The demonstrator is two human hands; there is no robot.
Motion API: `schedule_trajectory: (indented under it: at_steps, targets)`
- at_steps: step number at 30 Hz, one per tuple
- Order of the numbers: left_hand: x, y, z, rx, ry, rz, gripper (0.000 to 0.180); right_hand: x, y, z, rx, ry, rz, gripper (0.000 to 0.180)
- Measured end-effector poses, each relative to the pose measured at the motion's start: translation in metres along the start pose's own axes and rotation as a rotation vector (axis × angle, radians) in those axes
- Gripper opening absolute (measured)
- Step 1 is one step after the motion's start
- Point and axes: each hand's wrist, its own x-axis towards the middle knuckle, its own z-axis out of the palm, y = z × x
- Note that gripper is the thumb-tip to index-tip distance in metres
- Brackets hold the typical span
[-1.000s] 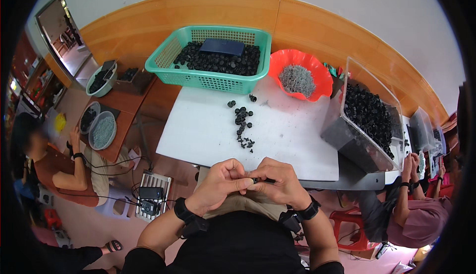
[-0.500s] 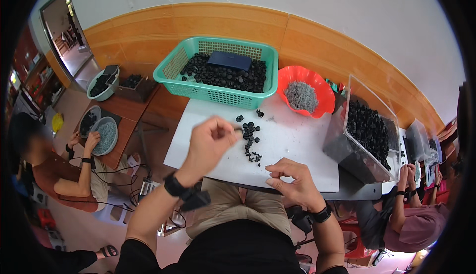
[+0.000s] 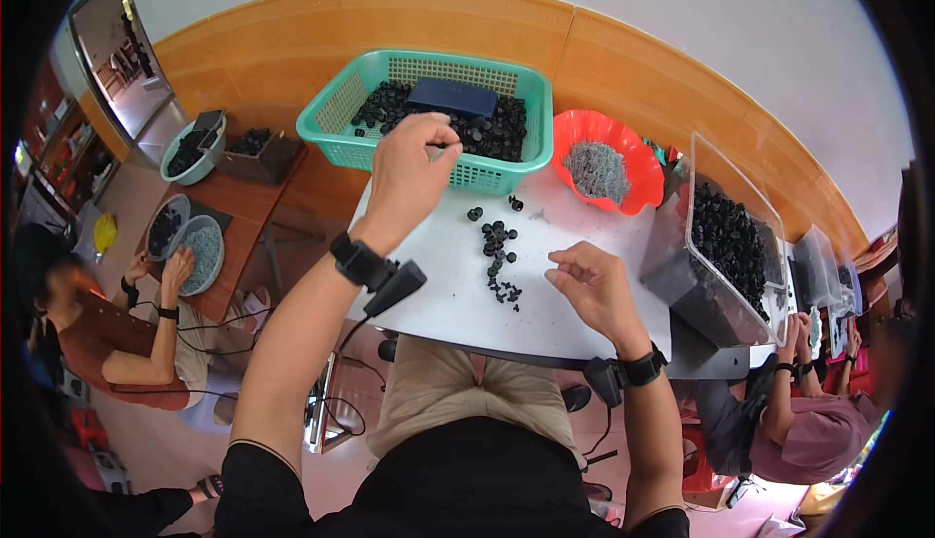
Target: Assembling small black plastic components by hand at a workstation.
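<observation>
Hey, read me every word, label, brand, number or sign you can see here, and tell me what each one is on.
Readable text: none.
Dark blue box in the green basket: no marking I can make out.
Red bowl: no lettering visible.
Small black parts on the table: too small to tell.
Black wristband: too small to tell.

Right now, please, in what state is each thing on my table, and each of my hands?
Left hand: fingers curled, at the basket; whether it holds anything is unclear.
Right hand: partly open, over the table.
Basket: uncovered, holding black parts.
Blue case: lying on those parts.
Red bowl: uncovered, holding grey pieces.
Clear bin: uncovered, holding more black parts.
Loose parts: scattered on the table.
</observation>
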Motion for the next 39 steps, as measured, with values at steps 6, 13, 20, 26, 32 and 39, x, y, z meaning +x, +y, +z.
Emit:
schedule_trajectory:
  at_steps: [6, 13, 20, 26, 32, 39]
  targets:
    - [-0.059, 0.007, 0.013, -0.206, -0.135, -0.061, 0.008, 0.021, 0.004, 0.017, -0.196, -0.097, 0.025, 0.024]
    - [-0.092, 0.015, 0.013, -0.280, -0.247, -0.161, 0.008, 0.034, -0.007, 0.029, -0.414, -0.212, -0.039, 0.026]
    - [-0.104, 0.018, 0.012, -0.294, -0.280, -0.226, 0.008, 0.032, -0.003, 0.031, -0.483, -0.222, -0.031, 0.018]
    - [-0.121, 0.029, 0.013, -0.381, -0.309, -0.310, 0.010, 0.016, 0.001, 0.024, -0.440, -0.172, -0.115, 0.019]
    - [-0.139, 0.048, 0.020, -0.594, -0.365, -0.452, 0.017, -0.009, -0.024, 0.022, -0.119, -0.021, -0.244, 0.016]
    - [-0.139, 0.052, 0.019, -0.931, -0.486, -0.662, 0.016, -0.020, -0.035, 0.018, 0.021, -0.082, -0.321, 0.015]
